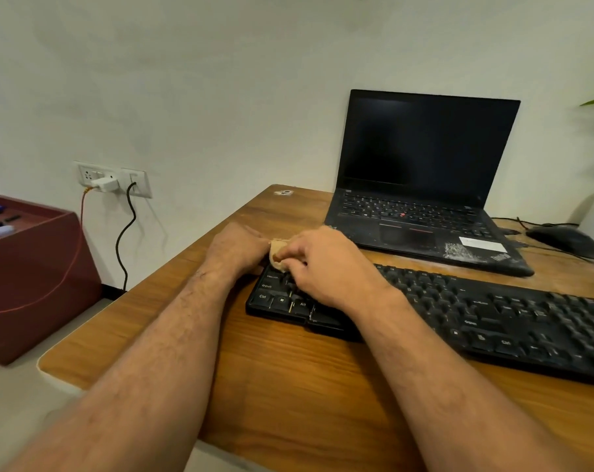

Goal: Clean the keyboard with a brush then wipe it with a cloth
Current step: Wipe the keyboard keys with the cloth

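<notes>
While both hands' fingers pinch the tan cloth (277,255), it rests on the keyboard's (493,311) left end.

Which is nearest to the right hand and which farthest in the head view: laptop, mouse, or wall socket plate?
From the right hand, at the keyboard's left end:
1. Laptop, just behind it and to its right.
2. Wall socket plate, far to the left, on the wall.
3. Mouse, at the far right, past the laptop.
</notes>
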Available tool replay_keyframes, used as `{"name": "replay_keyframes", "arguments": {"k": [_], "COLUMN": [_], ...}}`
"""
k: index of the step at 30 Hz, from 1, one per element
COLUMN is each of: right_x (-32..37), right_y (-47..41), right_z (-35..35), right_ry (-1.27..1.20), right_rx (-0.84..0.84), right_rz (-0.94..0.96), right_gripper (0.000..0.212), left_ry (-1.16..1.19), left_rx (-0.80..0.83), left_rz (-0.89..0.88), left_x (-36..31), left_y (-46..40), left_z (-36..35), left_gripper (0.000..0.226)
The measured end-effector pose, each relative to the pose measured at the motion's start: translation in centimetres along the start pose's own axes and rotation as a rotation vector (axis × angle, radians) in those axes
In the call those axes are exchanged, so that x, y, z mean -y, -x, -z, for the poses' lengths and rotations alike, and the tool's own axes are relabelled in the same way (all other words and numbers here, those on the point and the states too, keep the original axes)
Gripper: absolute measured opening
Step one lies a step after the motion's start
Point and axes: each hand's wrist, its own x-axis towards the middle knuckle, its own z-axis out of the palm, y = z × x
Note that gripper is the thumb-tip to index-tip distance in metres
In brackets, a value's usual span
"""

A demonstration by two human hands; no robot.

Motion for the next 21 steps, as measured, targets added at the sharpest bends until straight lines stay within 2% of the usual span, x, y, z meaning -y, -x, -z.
{"name": "replay_keyframes", "arguments": {"k": [2,5,10,12,15,17,19,21], "right_x": [-0.1,-0.2,0.1,-0.3,-1.7,-2.5,-2.0,-0.9], "right_y": [-0.4,0.0,1.8,1.2,0.3,0.4,1.3,1.9], "right_z": [0.0,0.8,2.5,1.6,1.4,1.9,2.4,2.1], "right_ry": [-0.016,0.01,-0.051,0.058,0.192,0.106,-0.064,-0.086], "right_rx": [-0.078,-0.12,0.123,0.062,-0.091,-0.111,-0.029,0.051], "right_rz": [-0.151,-0.173,0.002,-0.036,-0.195,-0.157,-0.052,0.055], "right_gripper": [0.028,0.03,0.037,0.032,0.027,0.026,0.025,0.024], "left_ry": [0.035,0.023,-0.007,-0.004,0.009,0.003,-0.019,-0.042], "left_rx": [0.001,-0.019,-0.006,-0.002,-0.009,-0.014,-0.023,-0.039], "left_rz": [0.028,0.012,0.012,0.016,0.019,0.017,0.013,0.001], "left_x": [0.0,-0.1,-0.4,-0.4,-0.4,-0.3,-0.4,-0.6], "left_y": [0.3,0.5,0.7,0.8,0.9,1.0,1.0,1.1], "left_z": [0.0,-0.1,0.0,0.0,-0.1,-0.1,-0.1,0.0], "left_gripper": [0.004,0.009,0.008,0.013,0.015,0.015,0.012,0.008]}}
